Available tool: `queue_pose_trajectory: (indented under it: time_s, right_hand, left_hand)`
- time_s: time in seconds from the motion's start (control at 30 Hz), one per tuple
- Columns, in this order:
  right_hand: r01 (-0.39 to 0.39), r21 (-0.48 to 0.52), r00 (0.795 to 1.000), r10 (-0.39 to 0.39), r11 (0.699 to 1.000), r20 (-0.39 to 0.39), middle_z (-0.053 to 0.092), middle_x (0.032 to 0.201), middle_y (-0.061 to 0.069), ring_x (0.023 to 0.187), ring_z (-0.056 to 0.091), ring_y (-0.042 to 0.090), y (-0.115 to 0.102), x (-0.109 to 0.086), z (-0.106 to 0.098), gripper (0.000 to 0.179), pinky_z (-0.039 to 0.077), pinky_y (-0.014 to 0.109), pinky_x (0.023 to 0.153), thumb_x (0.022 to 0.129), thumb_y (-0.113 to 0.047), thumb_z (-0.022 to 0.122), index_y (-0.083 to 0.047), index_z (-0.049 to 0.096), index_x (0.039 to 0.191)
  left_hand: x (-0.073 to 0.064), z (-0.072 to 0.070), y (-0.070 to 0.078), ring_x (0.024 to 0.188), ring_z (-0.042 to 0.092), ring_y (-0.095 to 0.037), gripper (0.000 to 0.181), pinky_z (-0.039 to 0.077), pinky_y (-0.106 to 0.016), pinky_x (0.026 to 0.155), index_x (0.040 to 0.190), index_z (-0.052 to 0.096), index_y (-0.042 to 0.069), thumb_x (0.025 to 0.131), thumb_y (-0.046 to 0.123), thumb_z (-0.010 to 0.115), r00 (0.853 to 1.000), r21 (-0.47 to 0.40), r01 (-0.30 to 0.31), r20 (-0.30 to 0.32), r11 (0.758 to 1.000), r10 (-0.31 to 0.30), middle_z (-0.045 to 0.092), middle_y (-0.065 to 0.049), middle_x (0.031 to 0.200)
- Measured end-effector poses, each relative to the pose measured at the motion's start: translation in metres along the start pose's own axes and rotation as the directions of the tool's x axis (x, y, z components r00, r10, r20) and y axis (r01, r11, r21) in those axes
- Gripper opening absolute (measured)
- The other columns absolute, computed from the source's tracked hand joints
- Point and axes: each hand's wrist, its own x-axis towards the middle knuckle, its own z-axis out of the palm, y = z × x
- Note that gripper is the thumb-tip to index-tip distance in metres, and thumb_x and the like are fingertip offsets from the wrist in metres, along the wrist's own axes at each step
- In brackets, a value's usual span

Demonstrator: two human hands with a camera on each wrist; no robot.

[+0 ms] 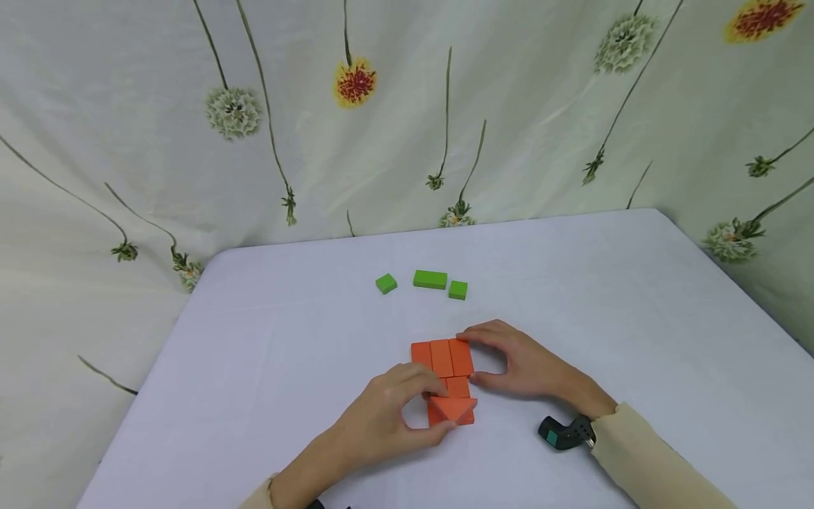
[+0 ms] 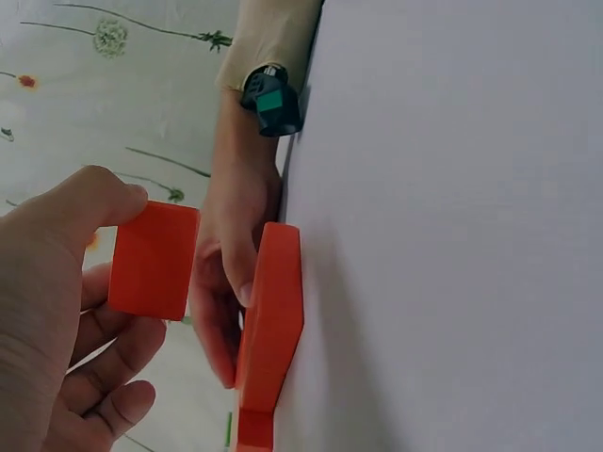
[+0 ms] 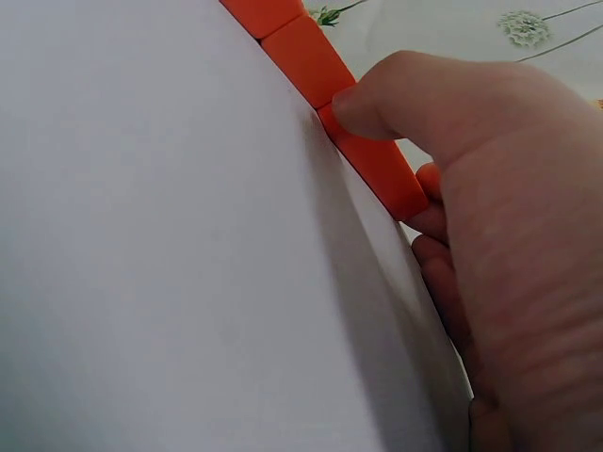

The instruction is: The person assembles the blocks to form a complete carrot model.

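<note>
My left hand (image 1: 384,410) pinches an orange triangular block (image 1: 454,408) between thumb and fingers, held above the near end of a group of orange blocks (image 1: 441,359). In the left wrist view, a rectangular face of the held block (image 2: 155,262) shows, apart from the blocks below. Those blocks lie flat on the table, fitted edge to edge, a wider row at the far side and a narrower part nearer me. My right hand (image 1: 521,360) grips the far right block by its ends. Its thumb (image 3: 363,108) presses the block's near end. The left hand hides some of the blocks.
Beyond the orange blocks lie a long green block (image 1: 430,280) and two small green blocks, one to its left (image 1: 386,283) and one to its right (image 1: 458,290). A white cloth covers the table (image 1: 305,332). A flower-printed curtain (image 1: 394,162) hangs behind.
</note>
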Motion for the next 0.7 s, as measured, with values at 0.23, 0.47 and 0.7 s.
queue_pose_trajectory:
  time_s: [0.23, 0.47, 0.7]
  right_hand:
    - [-0.019, 0.005, 1.0, 0.019, 1.0, 0.003, 0.059, 0.142, -0.007, 0.135, 0.053, 0.015, -0.001, 0.0, -0.001, 0.058, 0.047, 0.047, 0.111, 0.087, -0.026, 0.081, -0.022, 0.062, 0.142]
    - [-0.031, -0.001, 0.999, 0.031, 1.0, 0.008, 0.058, 0.142, -0.008, 0.135, 0.052, 0.015, -0.001, 0.0, -0.001, 0.059, 0.047, 0.047, 0.111, 0.088, -0.028, 0.081, -0.025, 0.061, 0.143]
    - [-0.028, 0.0, 1.0, 0.028, 1.0, 0.002, 0.059, 0.142, -0.008, 0.135, 0.052, 0.014, -0.001, 0.001, 0.001, 0.059, 0.047, 0.047, 0.111, 0.087, -0.027, 0.082, -0.025, 0.062, 0.142]
  left_hand:
    - [-0.009, 0.006, 0.006, 0.087, 0.06, -0.001, 0.026, 0.047, -0.009, 0.084, 0.101, 0.068, 0.019, 0.082, 0.019, 0.085, 0.998, 0.008, 0.016, 0.064, 1.0, -0.017, 0.064, 0.012, 0.101]
    - [-0.015, 0.011, 0.006, 0.091, 0.06, -0.001, 0.027, 0.049, -0.012, 0.085, 0.099, 0.069, 0.018, 0.08, 0.024, 0.087, 0.992, 0.039, 0.044, 0.118, 0.998, -0.049, 0.065, 0.013, 0.099]
    - [-0.018, 0.013, 0.003, 0.087, 0.06, -0.003, 0.026, 0.049, -0.013, 0.084, 0.096, 0.07, 0.018, 0.08, 0.028, 0.088, 0.997, 0.134, -0.031, 0.076, 0.99, 0.021, 0.066, 0.013, 0.095]
